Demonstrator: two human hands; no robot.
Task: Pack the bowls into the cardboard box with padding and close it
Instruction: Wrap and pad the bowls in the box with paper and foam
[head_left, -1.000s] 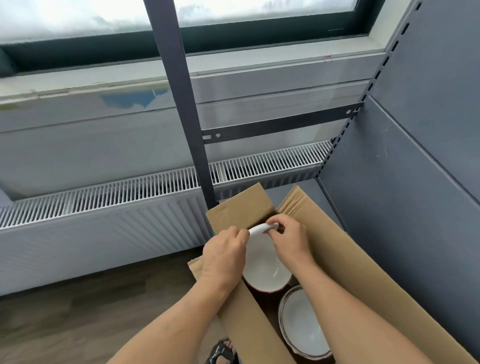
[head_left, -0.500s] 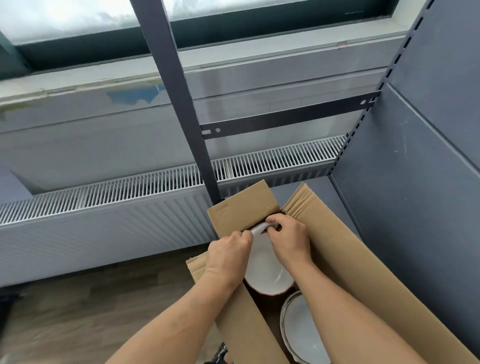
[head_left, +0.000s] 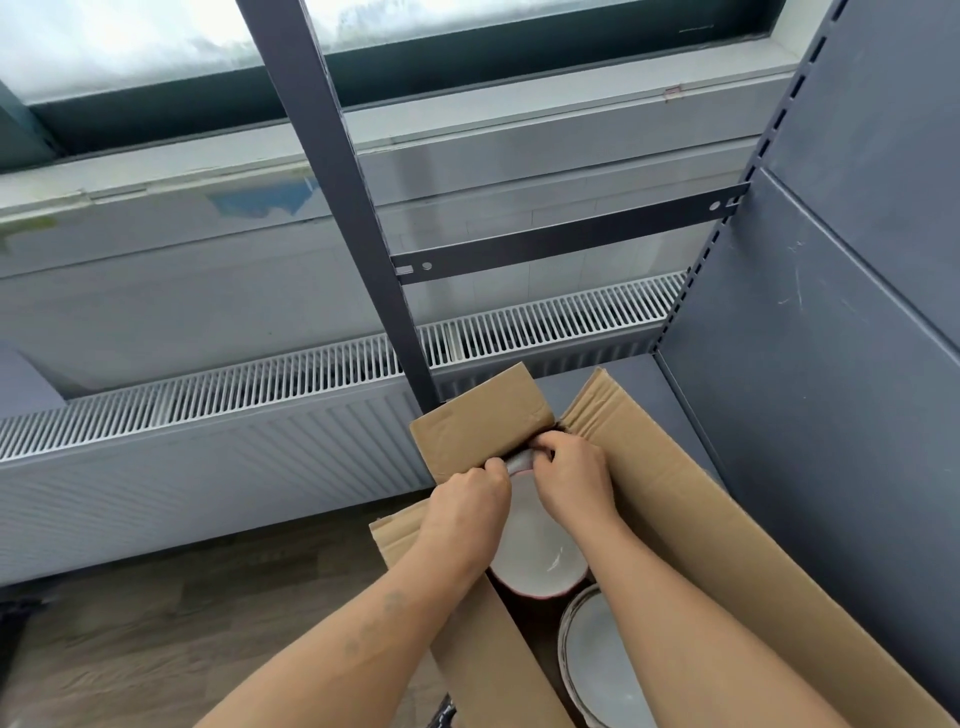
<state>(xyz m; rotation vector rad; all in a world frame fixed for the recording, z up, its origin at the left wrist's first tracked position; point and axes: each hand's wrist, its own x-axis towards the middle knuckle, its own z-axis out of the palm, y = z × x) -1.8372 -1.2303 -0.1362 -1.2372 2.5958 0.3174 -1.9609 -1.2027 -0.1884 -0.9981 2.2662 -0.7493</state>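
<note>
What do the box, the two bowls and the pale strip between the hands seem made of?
Box: matte brown corrugated cardboard; fluting shows along a flap edge. Far bowl and near bowl: likely glazed ceramic, white and glossy, with a highlight in the far one. Pale strip, pinched by left hand and right hand: perhaps foam or paper padding; too blurred to tell.

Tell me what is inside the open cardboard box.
A red-edged white bowl and a nearer white bowl. The left hand and right hand pinch a pale grey strip at the far end. Arms and a cardboard flap cover the rest.
</note>
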